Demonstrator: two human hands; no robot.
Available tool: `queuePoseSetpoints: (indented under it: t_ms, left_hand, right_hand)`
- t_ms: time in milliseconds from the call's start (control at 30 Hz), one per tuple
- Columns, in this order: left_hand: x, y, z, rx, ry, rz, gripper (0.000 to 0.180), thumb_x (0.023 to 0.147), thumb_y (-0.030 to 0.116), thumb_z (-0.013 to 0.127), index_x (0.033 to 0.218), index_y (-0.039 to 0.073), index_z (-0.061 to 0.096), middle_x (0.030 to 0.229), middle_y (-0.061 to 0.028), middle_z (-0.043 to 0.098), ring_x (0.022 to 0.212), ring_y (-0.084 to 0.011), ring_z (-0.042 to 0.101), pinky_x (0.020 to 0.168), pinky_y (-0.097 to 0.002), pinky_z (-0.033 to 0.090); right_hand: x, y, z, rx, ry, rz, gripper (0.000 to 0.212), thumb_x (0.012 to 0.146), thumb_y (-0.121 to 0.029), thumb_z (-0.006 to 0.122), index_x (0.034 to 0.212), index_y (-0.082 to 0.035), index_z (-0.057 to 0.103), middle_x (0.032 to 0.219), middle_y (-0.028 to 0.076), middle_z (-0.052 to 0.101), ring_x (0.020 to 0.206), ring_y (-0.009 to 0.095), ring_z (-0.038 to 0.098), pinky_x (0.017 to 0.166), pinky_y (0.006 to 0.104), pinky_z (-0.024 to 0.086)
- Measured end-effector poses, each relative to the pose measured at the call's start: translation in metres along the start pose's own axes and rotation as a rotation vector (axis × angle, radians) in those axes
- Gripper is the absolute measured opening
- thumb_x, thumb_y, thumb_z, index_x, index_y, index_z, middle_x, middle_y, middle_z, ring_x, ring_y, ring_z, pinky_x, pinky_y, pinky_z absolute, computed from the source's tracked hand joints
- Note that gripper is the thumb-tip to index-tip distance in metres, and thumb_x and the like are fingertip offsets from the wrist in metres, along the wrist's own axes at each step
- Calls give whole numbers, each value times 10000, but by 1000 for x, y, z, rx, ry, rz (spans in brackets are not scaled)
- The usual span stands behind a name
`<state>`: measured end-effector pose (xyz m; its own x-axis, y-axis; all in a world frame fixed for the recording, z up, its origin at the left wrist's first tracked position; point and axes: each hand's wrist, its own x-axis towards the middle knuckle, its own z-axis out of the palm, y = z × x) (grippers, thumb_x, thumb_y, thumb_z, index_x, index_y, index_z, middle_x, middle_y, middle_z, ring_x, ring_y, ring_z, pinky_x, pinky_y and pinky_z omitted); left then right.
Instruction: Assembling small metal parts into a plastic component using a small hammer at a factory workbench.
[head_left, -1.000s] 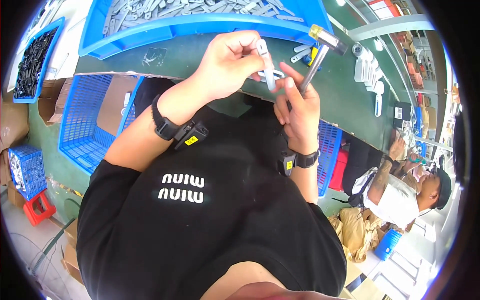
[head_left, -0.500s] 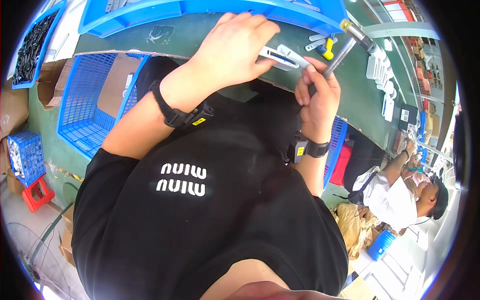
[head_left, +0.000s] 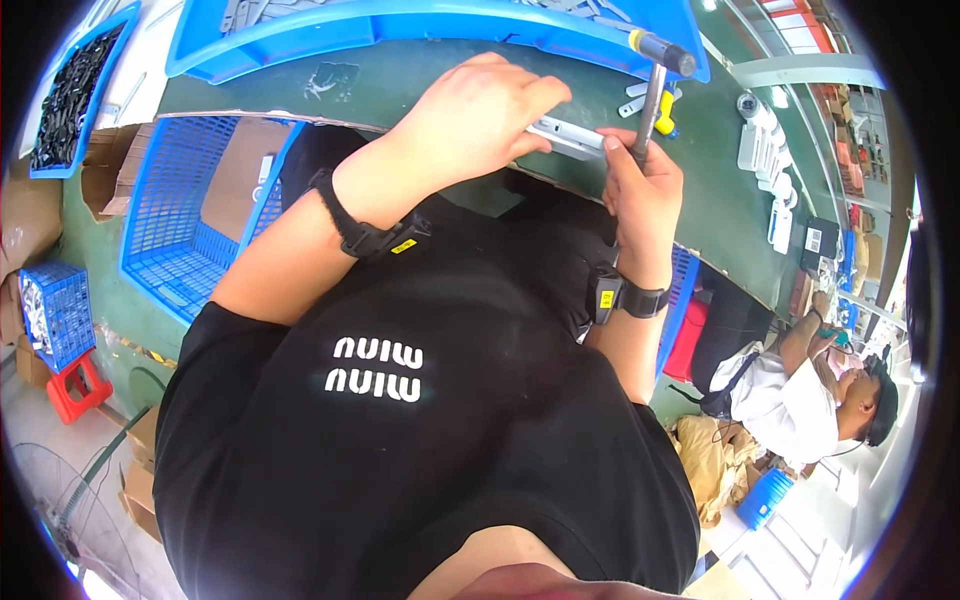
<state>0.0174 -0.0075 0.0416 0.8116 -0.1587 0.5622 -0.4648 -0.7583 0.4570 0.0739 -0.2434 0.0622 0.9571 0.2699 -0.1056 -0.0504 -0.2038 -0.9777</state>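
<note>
Over the near edge of the green bench, my left hand (head_left: 478, 112) is closed on the left end of a narrow white slotted part (head_left: 572, 133). My right hand (head_left: 645, 195) pinches the other end between thumb and finger. The same right hand also holds a hammer (head_left: 650, 112), its metal shaft standing up from the fist. The hammer's head has a yellow face and a dark one, and points away from me. Two pale pieces appear pressed together along their length between my hands; fingers hide their ends.
A blue tray (head_left: 390, 27) of grey-white pieces spans the bench's far side. A yellow-and-black tool (head_left: 665, 115) and loose pale pieces lie beyond my right hand. White parts (head_left: 765, 150) line the right. Blue crates (head_left: 180, 205) sit low left; a co-worker (head_left: 790, 400) is at right.
The two pale pieces, angled apart before, now lie together in line between my hands. The hammer has swung more upright, its head shifting left.
</note>
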Motion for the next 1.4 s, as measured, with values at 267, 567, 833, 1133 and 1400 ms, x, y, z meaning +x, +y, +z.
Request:
queuePoseSetpoints:
  t_ms: [267, 567, 833, 1133, 1400]
  left_hand:
    - [-1, -10, 5, 22, 58, 75, 390, 814, 211, 895, 1144, 85, 729, 929, -89, 743, 887, -315, 709, 825, -435, 558]
    - [-5, -16, 12, -34, 144, 146, 208, 814, 231, 900, 892, 76, 785, 925, -25, 769, 864, -244, 724, 771, -386, 544]
    - [-6, -10, 10, 41, 113, 155, 210, 826, 236, 884, 901, 72, 776, 935, -25, 764, 865, -249, 724, 780, -388, 549]
    - [-1, 15, 9, 194, 83, 71, 187, 829, 192, 865, 889, 61, 745, 901, -59, 706, 845, -269, 701, 817, -393, 547]
    - [-1, 18, 24, 246, 13, 125, 196, 851, 109, 794, 1021, 15, 766, 1030, -110, 756, 957, -302, 737, 887, -423, 595]
  right_hand:
    - [2, 2, 9, -24, 15, 10, 126, 1031, -104, 738, 1091, -28, 820, 662, -95, 546, 547, 4, 435, 490, 230, 305]
    - [5, 8, 7, -241, 57, -155, 121, 996, -125, 775, 1054, -31, 825, 679, -111, 516, 623, 12, 402, 547, 254, 302]
    - [1, 8, 9, -370, 84, -171, 165, 988, -169, 794, 1074, -30, 817, 665, -93, 525, 622, 16, 423, 554, 261, 333]
    - [4, 12, 7, -318, 34, -164, 159, 999, -180, 784, 1062, -36, 805, 665, -101, 515, 619, 15, 414, 553, 265, 323]
    - [4, 13, 7, -343, 52, -180, 147, 989, -188, 790, 1041, -50, 801, 645, -96, 505, 605, 22, 417, 545, 267, 325]
